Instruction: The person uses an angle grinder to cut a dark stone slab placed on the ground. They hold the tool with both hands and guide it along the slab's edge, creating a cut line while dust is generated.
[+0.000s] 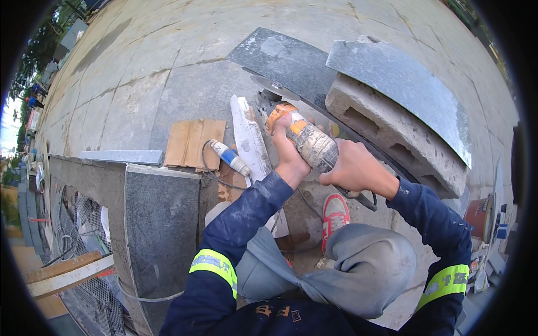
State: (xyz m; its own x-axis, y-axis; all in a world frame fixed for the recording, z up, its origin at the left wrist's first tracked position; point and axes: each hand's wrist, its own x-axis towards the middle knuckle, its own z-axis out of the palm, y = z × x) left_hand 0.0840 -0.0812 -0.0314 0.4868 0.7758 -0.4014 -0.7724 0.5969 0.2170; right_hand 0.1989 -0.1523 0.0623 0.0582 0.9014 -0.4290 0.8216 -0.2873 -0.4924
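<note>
Both of my hands hold an angle grinder with a dusty orange and grey body (314,143). My left hand (290,154) wraps round its front end near the orange head. Farther back, my right hand (358,168) grips the rear of the body. The round cutting disc (274,88) lies at the near edge of a dark grey stone slab (280,56); whether it touches the stone I cannot tell. A second grey slab (400,87) rests on a pale hollow concrete block (386,126) to the right.
Left of the grinder lie a white board strip (249,137), a brown cardboard piece (193,143) and a blue-and-white cable connector (231,158). A dark stone-faced box structure (159,224) stands at my left. My shoe (335,215) is below the grinder. A red bucket (477,214) stands far right.
</note>
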